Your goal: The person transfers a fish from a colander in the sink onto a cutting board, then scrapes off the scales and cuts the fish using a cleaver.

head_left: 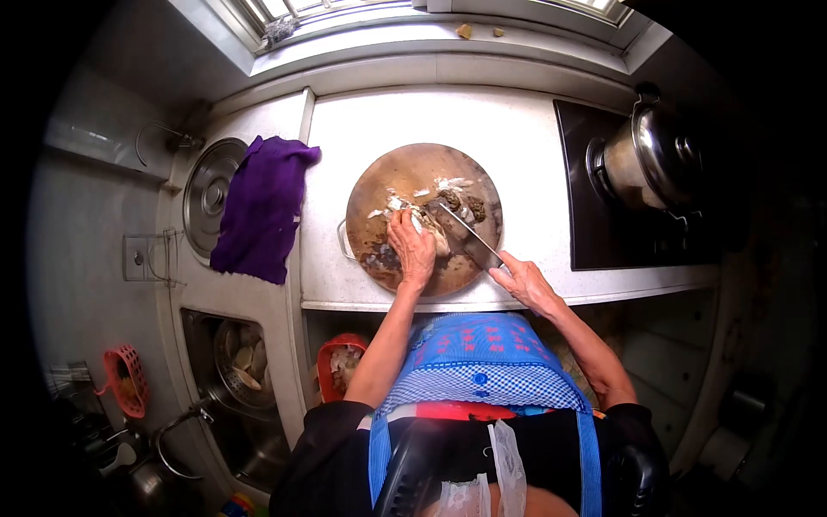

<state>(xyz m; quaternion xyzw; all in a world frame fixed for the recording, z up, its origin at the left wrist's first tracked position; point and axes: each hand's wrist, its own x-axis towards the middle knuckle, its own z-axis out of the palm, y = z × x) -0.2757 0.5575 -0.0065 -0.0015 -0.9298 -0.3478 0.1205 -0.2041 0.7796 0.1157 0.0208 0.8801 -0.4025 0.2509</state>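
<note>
A round wooden chopping board (379, 181) lies on the white counter in front of me. My right hand (527, 284) is wrapped round the handle of a kitchen knife (472, 231). Its blade slants up and to the left across the board. Fingers bent, my left hand (413, 252) presses on a pale piece of food (436, 234) just left of the blade; its kind I cannot make out. White scraps (452, 183) and dark, rough clumps (474, 207) lie beyond the knife. Dark wet patches stain the board's near left part.
On the right, a steel pot (659, 159) stands on a black hob (590, 237). A purple cloth (263, 211) partly covers a round metal lid (207, 198) at left. The sink (202, 345) holds a colander (258, 396) with food. A red basket (332, 392) sits below the counter edge.
</note>
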